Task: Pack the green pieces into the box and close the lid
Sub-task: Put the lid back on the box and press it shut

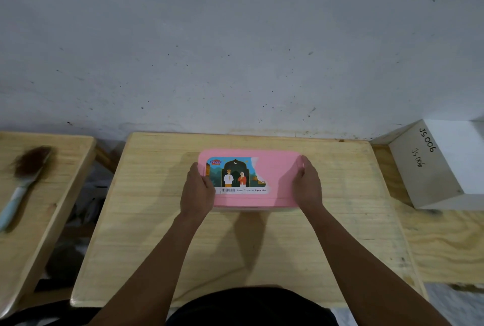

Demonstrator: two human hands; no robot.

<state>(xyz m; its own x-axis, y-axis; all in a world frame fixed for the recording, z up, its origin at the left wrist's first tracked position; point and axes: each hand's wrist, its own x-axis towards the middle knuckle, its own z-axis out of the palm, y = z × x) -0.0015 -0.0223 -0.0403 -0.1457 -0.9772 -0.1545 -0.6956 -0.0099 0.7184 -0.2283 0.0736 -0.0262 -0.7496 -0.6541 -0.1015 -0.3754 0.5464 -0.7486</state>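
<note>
Head view: the closed pink box (277, 179) sits on the wooden table (157, 221), near the middle of its far edge. The left hand (197, 192) grasps the box's left end. The right hand (307, 187) grasps its right end, fingers curled round.

My left hand (197, 192) and right hand (307, 187) clasp the short ends of the pink box (277, 176) at mid-frame, blocking both. Wide table (157, 234) shows below it and on either side. The wall (235, 50) closes off above. At right stands a white box (432, 176); far left lies a brush (23, 181).
</note>
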